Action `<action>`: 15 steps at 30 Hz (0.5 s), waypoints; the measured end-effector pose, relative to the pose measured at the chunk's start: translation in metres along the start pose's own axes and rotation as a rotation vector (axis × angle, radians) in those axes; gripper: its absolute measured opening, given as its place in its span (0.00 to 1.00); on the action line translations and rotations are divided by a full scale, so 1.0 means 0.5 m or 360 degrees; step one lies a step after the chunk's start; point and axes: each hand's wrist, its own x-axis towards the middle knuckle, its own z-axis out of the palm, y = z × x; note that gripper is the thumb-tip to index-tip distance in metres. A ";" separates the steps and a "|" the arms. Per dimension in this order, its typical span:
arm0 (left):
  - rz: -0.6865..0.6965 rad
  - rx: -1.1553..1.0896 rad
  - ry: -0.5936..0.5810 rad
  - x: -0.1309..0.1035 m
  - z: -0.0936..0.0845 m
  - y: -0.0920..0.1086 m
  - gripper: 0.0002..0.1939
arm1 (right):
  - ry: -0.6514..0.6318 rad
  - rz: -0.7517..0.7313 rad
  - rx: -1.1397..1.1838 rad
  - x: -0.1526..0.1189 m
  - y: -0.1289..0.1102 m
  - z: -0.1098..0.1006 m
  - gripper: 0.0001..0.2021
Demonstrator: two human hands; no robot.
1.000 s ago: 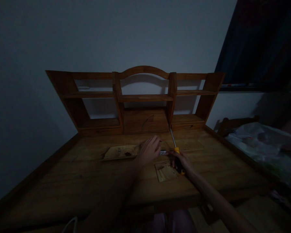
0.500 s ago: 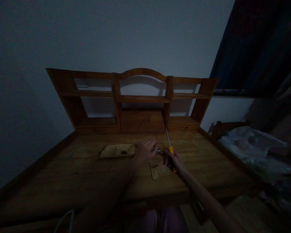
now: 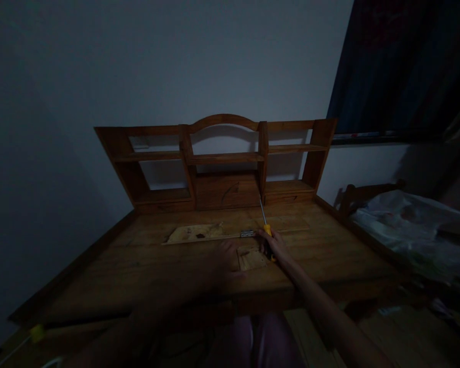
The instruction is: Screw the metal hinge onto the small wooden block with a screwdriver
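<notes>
On the wooden tabletop (image 3: 138, 266), near its middle, the right hand (image 3: 274, 245) is wrapped around the handle of a screwdriver (image 3: 266, 228) with a yellow-and-black grip; the thin metal shaft slants up and away toward the hutch (image 3: 222, 163) at the back. Just left of that hand's fingertips lies a small silvery metal piece (image 3: 247, 234) (a hinge, by the look of it), sitting at the right end of a long flat board (image 3: 199, 233). The left hand (image 3: 224, 258) is dark and blurred, resting low on the tabletop beside a small square wooden panel (image 3: 252, 259); I cannot tell whether its fingers are spread or curled, and nothing shows in it. Both forearms reach in from the bottom edge. Off to the right, beyond the tabletop's edge, a bed (image 3: 406, 225) carries pale crumpled plastic, and a dark curtain (image 3: 398, 66) hangs above it
</notes>
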 end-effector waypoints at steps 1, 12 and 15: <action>-0.0039 -0.0021 -0.0014 -0.005 0.006 0.000 0.35 | -0.0005 -0.0006 0.0007 0.000 0.000 0.000 0.23; -0.0007 0.0009 0.0111 0.022 0.035 -0.030 0.30 | 0.0005 -0.0025 0.0047 0.002 0.006 0.001 0.20; 0.0073 0.0162 0.0151 0.037 0.032 -0.043 0.32 | -0.0019 -0.0004 0.0047 0.006 0.010 -0.001 0.20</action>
